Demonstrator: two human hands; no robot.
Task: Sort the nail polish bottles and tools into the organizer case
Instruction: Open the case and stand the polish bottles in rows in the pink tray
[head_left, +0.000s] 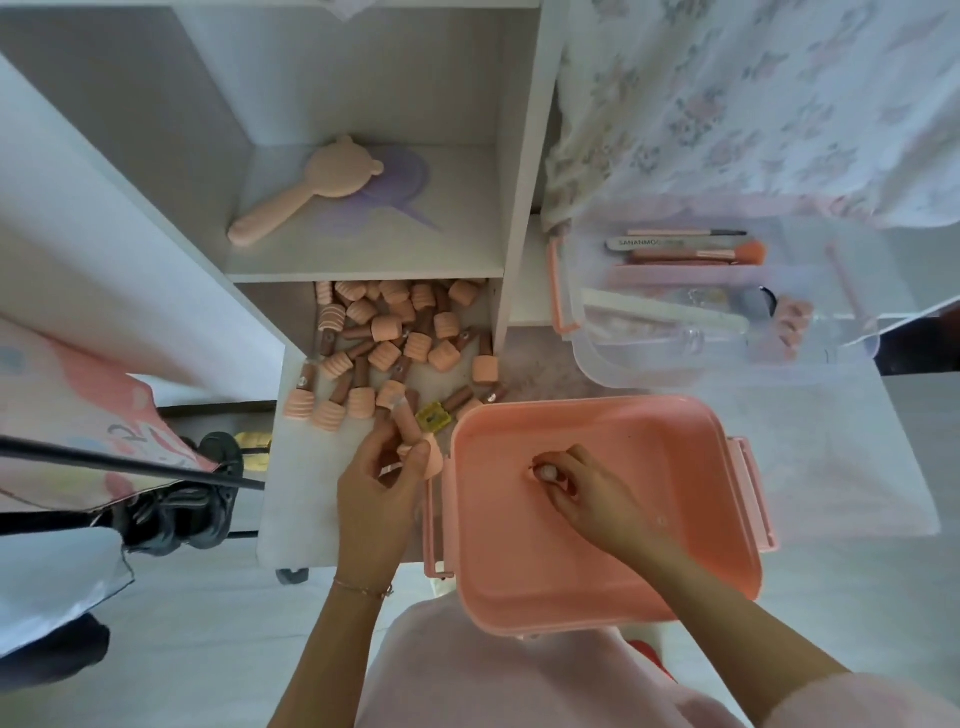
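Both hands busy, split roles. Left hand (382, 480) has its fingers curled round a nail polish bottle (415, 441) at the near edge of the pile (395, 343), which lies loose on the low white shelf (311, 483) of the cabinet, right beside the pink case (613, 582): short reach, so picking and dropping can alternate. Right hand (576, 493) is down inside the case, fingertips pinching a small pale-capped item (548, 472) close to the floor of the case; looks like a bottle being set down, can't confirm, too small. Case interior otherwise shows bare pink, so judging this as very early in the bottle sort. Case sits directly in front of the person, open side up, latches (753, 493) out to the sides, so both hands get in from above. Tools (691, 247) already lie in the clear tray (597, 358) beyond the case, kept apart from bottles. Yellow sharpener-like piece (430, 417) sits among the bottles, probably belongs with tools. Pink hand mirror (311, 189) on the upper shelf is not in play.
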